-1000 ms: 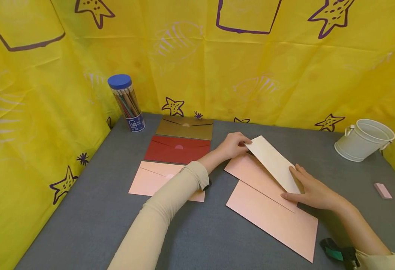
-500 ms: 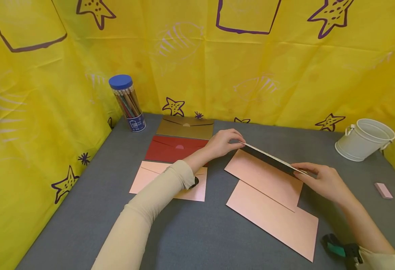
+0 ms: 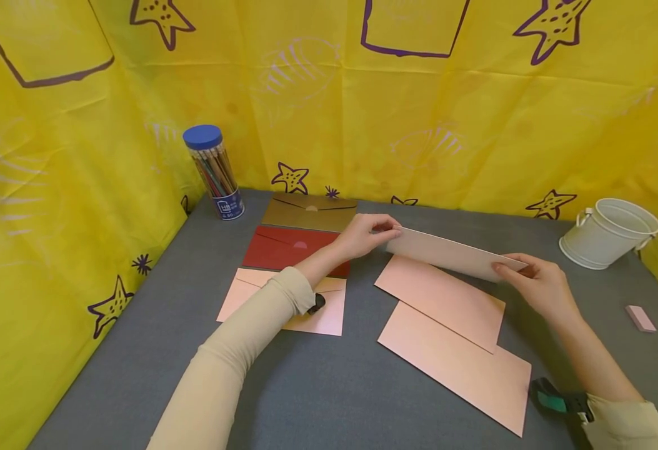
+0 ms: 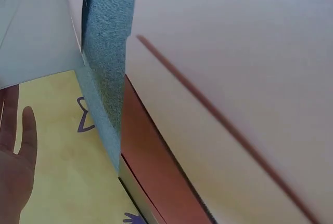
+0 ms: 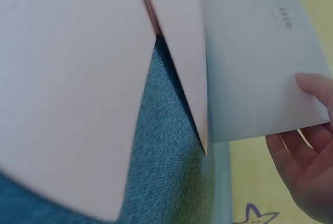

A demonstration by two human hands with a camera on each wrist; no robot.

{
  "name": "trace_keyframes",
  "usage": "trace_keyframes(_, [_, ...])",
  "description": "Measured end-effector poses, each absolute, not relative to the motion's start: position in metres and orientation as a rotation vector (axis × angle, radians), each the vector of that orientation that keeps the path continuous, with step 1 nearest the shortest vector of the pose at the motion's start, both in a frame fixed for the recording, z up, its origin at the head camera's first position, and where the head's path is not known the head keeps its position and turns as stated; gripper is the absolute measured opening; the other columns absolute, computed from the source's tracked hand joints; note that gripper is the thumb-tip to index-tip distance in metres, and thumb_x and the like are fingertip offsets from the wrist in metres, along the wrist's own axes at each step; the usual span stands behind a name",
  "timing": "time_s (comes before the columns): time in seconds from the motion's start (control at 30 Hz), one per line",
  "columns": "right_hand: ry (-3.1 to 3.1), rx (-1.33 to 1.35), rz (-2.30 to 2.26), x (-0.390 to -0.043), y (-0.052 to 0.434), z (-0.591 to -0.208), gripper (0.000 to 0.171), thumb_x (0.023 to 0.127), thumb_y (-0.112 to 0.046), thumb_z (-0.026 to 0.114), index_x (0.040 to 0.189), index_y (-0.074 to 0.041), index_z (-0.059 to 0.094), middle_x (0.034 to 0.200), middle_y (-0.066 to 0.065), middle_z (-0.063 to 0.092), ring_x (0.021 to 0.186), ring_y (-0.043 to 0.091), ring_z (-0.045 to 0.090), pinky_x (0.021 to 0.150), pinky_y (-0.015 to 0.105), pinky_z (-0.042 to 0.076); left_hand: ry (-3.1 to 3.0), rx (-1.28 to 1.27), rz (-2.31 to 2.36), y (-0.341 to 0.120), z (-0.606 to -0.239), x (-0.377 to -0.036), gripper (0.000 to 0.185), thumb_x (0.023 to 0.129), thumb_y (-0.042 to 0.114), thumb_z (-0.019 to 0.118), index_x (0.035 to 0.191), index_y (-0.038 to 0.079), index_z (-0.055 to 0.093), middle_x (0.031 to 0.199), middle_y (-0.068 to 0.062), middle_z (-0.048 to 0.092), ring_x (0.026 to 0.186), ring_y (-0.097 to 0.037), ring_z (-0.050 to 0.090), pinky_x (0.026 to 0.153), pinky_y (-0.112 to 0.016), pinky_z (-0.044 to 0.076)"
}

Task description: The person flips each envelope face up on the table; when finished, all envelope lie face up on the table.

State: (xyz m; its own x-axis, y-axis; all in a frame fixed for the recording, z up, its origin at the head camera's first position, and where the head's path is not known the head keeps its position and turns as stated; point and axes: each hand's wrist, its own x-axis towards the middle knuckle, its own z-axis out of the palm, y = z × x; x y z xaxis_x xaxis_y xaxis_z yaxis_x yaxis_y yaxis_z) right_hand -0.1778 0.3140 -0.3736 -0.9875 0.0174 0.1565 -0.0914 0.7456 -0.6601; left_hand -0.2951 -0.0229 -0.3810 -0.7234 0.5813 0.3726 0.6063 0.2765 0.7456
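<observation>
A pale cream envelope (image 3: 447, 253) stands tilted on its long edge over the right-hand pile in the head view. My left hand (image 3: 365, 236) pinches its left end between thumb and fingers. At the opposite end, my right hand (image 3: 542, 290) grips it, thumb on the near face and fingers behind. In the right wrist view a small barcode shows on the envelope (image 5: 250, 68). Just below lie two overlapping pink envelopes, an upper one (image 3: 447, 300) and a lower one (image 3: 463, 372), both flat and slanted on the grey table (image 3: 329, 400).
To the left, a gold envelope (image 3: 300, 210), a red envelope (image 3: 275, 247) and a pink envelope (image 3: 250, 292) lie in a column, partly behind my left arm. A pencil tub (image 3: 216, 175) stands at the back left. A white bucket (image 3: 595, 240) and pink eraser (image 3: 640, 319) sit right.
The cream envelope has come up off the pink pile and turned from slanted face-up, through edge-on, to its face showing. My right hand has shifted from its face to gripping its end.
</observation>
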Motion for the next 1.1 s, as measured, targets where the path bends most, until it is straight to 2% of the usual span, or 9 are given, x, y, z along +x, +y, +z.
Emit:
trace_keyframes(0.1, [-2.809,0.014,1.081,-0.183,0.314,-0.373,0.042,0.092,-0.044,0.066,0.113,-0.007,0.066,0.086,0.001,0.071,0.073,0.004,0.056,0.058,0.024,0.045,-2.487,-1.128,-1.506,-0.024,-0.382,-0.296,0.015,0.094,0.015,0.066,0.104,0.005,0.072,0.097,-0.004,0.07,0.091,-0.011,0.061,0.084,-0.019,0.049])
trace_keyframes(0.17, [-2.814,0.005,1.112,-0.186,0.314,-0.373,0.043,0.092,-0.044,0.066,0.112,-0.007,0.066,0.088,0.006,0.071,0.075,0.003,0.054,0.061,0.023,0.044,-2.493,-1.094,-1.527,-0.026,-0.384,-0.296,0.015,0.094,0.015,0.066,0.105,0.005,0.071,0.097,-0.003,0.069,0.09,-0.012,0.06,0.083,-0.02,0.049])
trace_keyframes(0.43, [-2.825,0.019,1.295,-0.196,0.323,-0.382,0.044,0.093,-0.041,0.065,0.112,-0.002,0.066,0.088,-0.018,0.068,0.083,-0.002,0.054,0.071,0.018,0.043,-2.593,-1.016,-1.552,-0.03,-0.386,-0.3,0.017,0.095,0.017,0.065,0.105,0.005,0.071,0.097,-0.005,0.069,0.088,-0.017,0.058,0.079,-0.021,0.05])
trace_keyframes(0.6, [-2.867,0.049,1.29,-0.199,0.325,-0.388,0.047,0.094,-0.039,0.065,0.117,0.002,0.064,0.09,-0.02,0.067,0.083,-0.009,0.055,0.072,0.014,0.044,-2.732,-1.031,-1.418,-0.032,-0.388,-0.303,0.016,0.094,0.017,0.066,0.104,0.004,0.071,0.097,-0.006,0.069,0.088,-0.017,0.059,0.079,-0.02,0.048])
trace_keyframes(0.73, [-2.895,0.061,1.255,-0.202,0.326,-0.392,0.049,0.093,-0.039,0.066,0.119,0.002,0.064,0.091,-0.018,0.067,0.082,-0.012,0.054,0.073,0.014,0.044,-2.817,-1.064,-1.272,-0.033,-0.391,-0.305,0.016,0.094,0.017,0.066,0.102,0.005,0.071,0.092,-0.004,0.068,0.082,-0.016,0.056,0.072,-0.02,0.044])
trace_keyframes(0.83, [-2.917,0.083,1.225,-0.204,0.326,-0.393,0.048,0.093,-0.038,0.066,0.12,0.002,0.065,0.097,-0.007,0.07,0.083,-0.013,0.052,0.074,0.016,0.044,-2.871,-1.1,-1.167,-0.034,-0.394,-0.307,0.014,0.094,0.017,0.066,0.1,0.005,0.071,0.087,-0.003,0.066,0.077,-0.016,0.053,0.067,-0.021,0.04])
trace_keyframes(0.97, [-2.943,0.112,1.184,-0.206,0.325,-0.395,0.047,0.093,-0.035,0.067,0.119,0.004,0.065,0.106,0.014,0.071,0.082,-0.014,0.051,0.073,0.016,0.044,-2.919,-1.166,-0.993,-0.033,-0.395,-0.309,0.013,0.094,0.018,0.067,0.098,0.006,0.071,0.085,-0.002,0.065,0.077,-0.015,0.053,0.069,-0.022,0.04])
trace_keyframes(1.1, [-2.983,0.119,1.11,-0.209,0.324,-0.396,0.046,0.091,-0.035,0.069,0.115,0.004,0.067,0.104,0.019,0.07,0.085,0.001,0.056,0.072,0.021,0.047,-2.944,-1.172,-0.882,-0.031,-0.396,-0.309,0.013,0.093,0.017,0.067,0.098,0.006,0.072,0.089,-0.003,0.068,0.082,-0.016,0.055,0.075,-0.023,0.044])
